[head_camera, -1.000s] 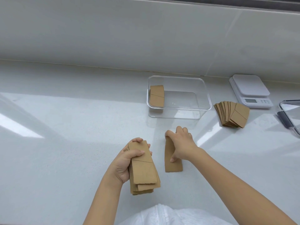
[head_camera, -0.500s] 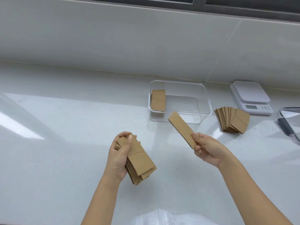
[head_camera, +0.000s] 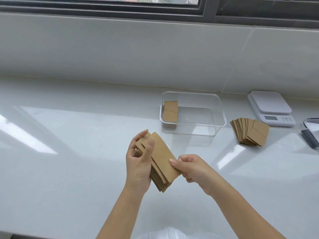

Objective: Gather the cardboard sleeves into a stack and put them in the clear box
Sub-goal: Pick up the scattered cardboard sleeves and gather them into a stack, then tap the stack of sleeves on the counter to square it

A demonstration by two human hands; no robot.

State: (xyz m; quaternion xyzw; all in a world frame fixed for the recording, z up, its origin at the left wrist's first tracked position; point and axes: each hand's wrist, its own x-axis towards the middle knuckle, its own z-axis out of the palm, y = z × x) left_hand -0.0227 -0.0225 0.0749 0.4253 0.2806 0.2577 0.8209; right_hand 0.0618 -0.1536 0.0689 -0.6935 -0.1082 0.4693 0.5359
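My left hand (head_camera: 139,163) grips a thick stack of brown cardboard sleeves (head_camera: 159,176) above the white counter, thumb pressed on its upper face. One more sleeve, the top sleeve (head_camera: 162,154), lies on that stack, and my right hand (head_camera: 193,168) pinches its lower right corner. The clear box (head_camera: 219,116) stands behind the hands, with a small upright bunch of sleeves (head_camera: 170,111) against its left wall. A fanned pile of sleeves (head_camera: 250,133) lies on the counter right of the box.
A white kitchen scale (head_camera: 271,107) sits at the back right. A clear lid with a dark clip (head_camera: 310,133) pokes in at the right edge. A tiled wall and a window frame rise behind the counter.
My right hand lifted a single sleeve off the counter, carried it left and laid it on the stack in my left hand. The view has tilted upward.
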